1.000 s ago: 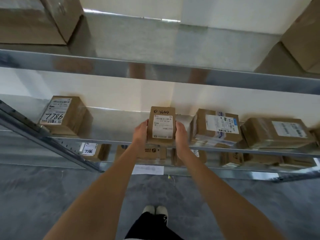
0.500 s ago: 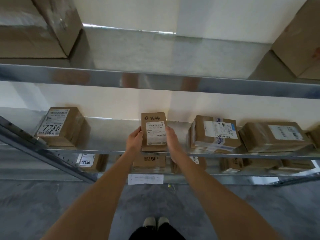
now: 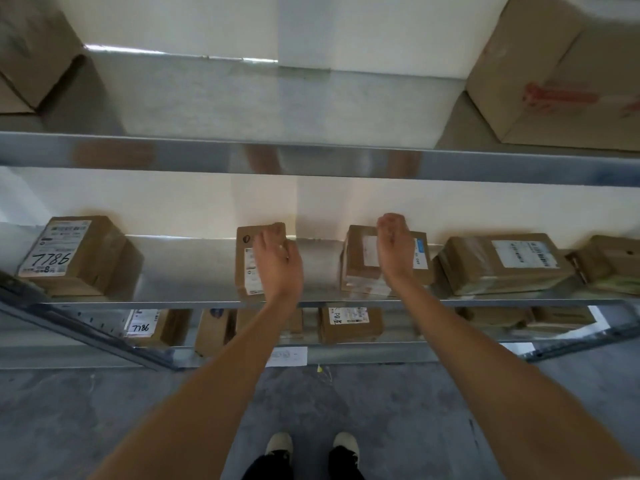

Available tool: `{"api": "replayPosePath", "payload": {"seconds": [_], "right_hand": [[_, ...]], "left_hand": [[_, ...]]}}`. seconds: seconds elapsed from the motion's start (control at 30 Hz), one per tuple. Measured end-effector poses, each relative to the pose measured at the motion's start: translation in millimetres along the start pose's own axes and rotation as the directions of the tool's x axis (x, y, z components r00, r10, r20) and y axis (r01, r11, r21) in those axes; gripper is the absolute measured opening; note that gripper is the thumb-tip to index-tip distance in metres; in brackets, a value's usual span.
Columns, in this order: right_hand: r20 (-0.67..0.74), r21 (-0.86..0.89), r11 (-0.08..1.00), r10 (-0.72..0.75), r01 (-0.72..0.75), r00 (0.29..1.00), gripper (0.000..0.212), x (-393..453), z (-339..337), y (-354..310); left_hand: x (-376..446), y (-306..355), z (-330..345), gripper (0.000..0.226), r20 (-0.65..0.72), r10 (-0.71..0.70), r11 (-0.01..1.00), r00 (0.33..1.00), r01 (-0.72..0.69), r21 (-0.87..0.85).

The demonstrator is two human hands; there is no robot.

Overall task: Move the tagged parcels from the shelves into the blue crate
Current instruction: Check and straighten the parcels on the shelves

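Observation:
A small brown parcel (image 3: 246, 268) with a white label lies on the middle metal shelf (image 3: 173, 301). My left hand (image 3: 277, 261) rests on its right half, fingers bent over its top face. My right hand (image 3: 393, 244) hovers with loosely curled fingers over the neighbouring taped parcel (image 3: 356, 271) and holds nothing. To the left sits a parcel marked 7786 (image 3: 76, 254). A long labelled parcel (image 3: 502, 265) lies on the right. The blue crate is out of view.
Big cardboard boxes stand on the upper shelf at the left (image 3: 31, 53) and the right (image 3: 554, 71). More labelled parcels (image 3: 349, 323) lie on the bottom shelf. A slanted metal brace (image 3: 69, 320) crosses the lower left. My feet stand on grey concrete floor (image 3: 104, 410).
Both hands were gripping the small parcel by its sides; it now lies on the shelf. My right hand has let go and moved right over the taped parcel. My left hand has slid onto the small parcel.

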State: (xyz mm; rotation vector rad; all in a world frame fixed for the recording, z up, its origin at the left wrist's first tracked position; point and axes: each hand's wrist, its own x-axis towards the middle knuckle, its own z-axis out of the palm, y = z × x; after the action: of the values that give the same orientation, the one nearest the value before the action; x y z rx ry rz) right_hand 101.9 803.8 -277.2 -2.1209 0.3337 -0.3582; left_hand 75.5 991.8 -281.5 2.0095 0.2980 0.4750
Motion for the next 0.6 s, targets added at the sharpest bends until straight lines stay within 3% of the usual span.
{"api": "replayPosePath", "payload": {"seconds": [0.03,0.1,0.2,0.3,0.47,0.53,0.6], "right_hand": [[0.005,-0.063,0.998,-0.015,0.015,1.000,0.036,12,-13,11],[0.096,-0.201,0.979,0.011,0.009,0.995,0.042,36,-32,33],[0.283,-0.365,0.931,0.108,0.002,0.953,0.050,65,-44,66],[0.302,-0.404,0.914,0.178,-0.043,0.937,0.051,76,-52,81],[0.089,-0.163,0.931,0.344,-0.327,0.935,0.059,53,-60,91],[0.045,0.048,0.890,0.452,-0.454,0.891,0.056,36,-56,94],[0.087,0.232,0.803,0.545,-0.549,0.834,0.047,19,-53,94]], "left_hand": [[-12,7,14,0.025,0.028,-0.040,0.999,0.999,0.041,-0.029],[-36,18,43,0.024,0.109,-0.243,0.962,0.964,0.254,-0.105],[-65,22,76,0.027,0.193,-0.535,0.802,0.822,0.567,-0.190],[-77,25,92,0.038,0.233,-0.589,0.756,0.774,0.630,-0.179],[-59,20,101,0.049,0.343,-0.564,0.746,0.751,0.642,-0.179],[-49,20,103,0.048,0.379,-0.548,0.755,0.745,0.636,-0.160],[-46,24,104,0.048,0.404,-0.527,0.773,0.747,0.619,-0.137]]}}
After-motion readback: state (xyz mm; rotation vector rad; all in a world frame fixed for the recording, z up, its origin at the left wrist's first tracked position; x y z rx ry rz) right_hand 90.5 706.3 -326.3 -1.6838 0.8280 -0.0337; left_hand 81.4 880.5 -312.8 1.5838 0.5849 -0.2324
